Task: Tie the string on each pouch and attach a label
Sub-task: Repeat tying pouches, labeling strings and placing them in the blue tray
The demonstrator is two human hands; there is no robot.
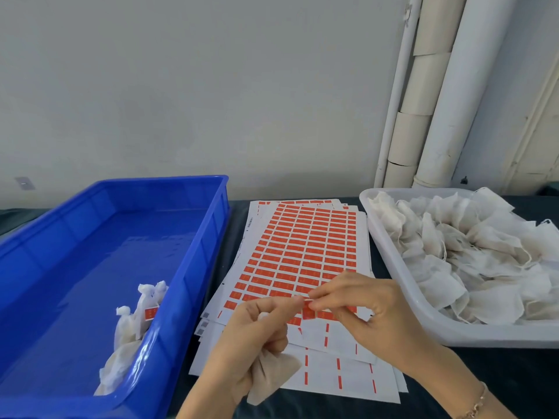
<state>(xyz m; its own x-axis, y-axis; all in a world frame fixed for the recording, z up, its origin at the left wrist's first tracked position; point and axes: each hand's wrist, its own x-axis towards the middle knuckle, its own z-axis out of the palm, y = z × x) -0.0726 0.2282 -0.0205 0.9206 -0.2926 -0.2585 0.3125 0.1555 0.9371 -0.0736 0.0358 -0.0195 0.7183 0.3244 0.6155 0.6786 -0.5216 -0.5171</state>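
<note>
Head view: the person works over a dark table (pixel 499 376). The left hand (pixel 257 337) is clenched round the neck of a pouch (pixel 273 378), whose tan body hangs below the palm over the near edge of the label sheets (pixel 302 252). Its thumb and forefinger reach up to meet the right hand (pixel 366 306). The right hand pinches with thumb and fingertips just beside the left fingertips, and a small red label (pixel 308 312) sits right at that pinch. Whether the label is already on the string cannot be told, as the string is too thin to make out. The sheets lie in a fanned stack at table centre, the top one filled with rows of red labels, and some near rows are peeled bare. A blue bin (pixel 208 231) stands left of the sheets. In its near right corner lie a few tied pouches (pixel 128 332), bunched against the wall, and one of them shows a red tag (pixel 150 313). A white tray (pixel 499 335) stands right of the sheets, heaped with loose pouches (pixel 472 252). A thin bracelet (pixel 478 403) is on the right wrist. White pipes (pixel 438 86) run up the grey wall behind the tray.
</note>
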